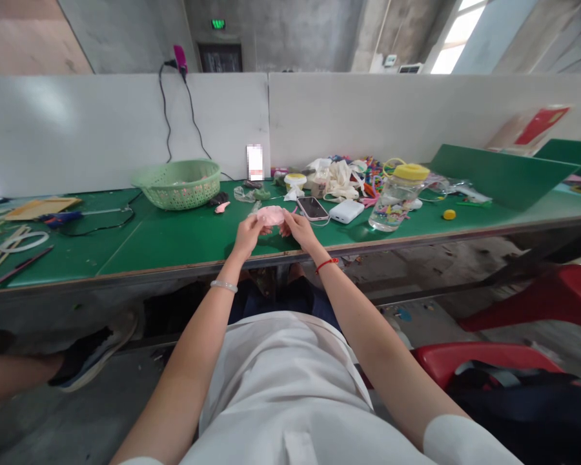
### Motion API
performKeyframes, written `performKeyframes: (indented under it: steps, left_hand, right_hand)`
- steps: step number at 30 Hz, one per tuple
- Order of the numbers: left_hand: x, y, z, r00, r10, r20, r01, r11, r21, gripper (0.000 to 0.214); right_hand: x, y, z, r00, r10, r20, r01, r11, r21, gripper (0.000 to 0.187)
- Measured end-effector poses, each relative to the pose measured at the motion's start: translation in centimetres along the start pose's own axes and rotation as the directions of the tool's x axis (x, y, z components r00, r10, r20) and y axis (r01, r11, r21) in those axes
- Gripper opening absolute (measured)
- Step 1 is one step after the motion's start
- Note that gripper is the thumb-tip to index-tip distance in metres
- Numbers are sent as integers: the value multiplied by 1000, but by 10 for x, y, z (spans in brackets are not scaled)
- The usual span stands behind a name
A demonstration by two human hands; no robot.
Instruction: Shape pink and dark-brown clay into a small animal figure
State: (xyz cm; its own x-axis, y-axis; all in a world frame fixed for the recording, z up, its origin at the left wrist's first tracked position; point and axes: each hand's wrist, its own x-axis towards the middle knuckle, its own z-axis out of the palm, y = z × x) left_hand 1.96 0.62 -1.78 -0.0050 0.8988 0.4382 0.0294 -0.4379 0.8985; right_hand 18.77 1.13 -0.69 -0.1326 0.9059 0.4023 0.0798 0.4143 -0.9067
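A small pink piece [271,215] is held between both hands over the green table [174,242]. My left hand [248,234] pinches its left side, fingers closed on it. From the right, my right hand [297,229] grips the other side. A beaded bracelet sits on my left wrist and a red string on my right. What the pink piece is exactly I cannot tell.
A green plastic basket [179,184] stands back left. A phone [312,208], a white power bank [346,211] and a yellow-lidded clear jar [397,197] lie right of my hands. Coloured craft bits pile behind. Another person's shoe [94,352] shows at lower left; red chairs [484,358] at right.
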Motion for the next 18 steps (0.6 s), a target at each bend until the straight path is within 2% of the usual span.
performKeyframes:
  steps: [18]
  left_hand:
    - [-1,4,1,1000,-2,2,2,1000,-16,44]
  right_hand:
    - [-2,-3,0,1000,17,-15,-17,1000,15,70]
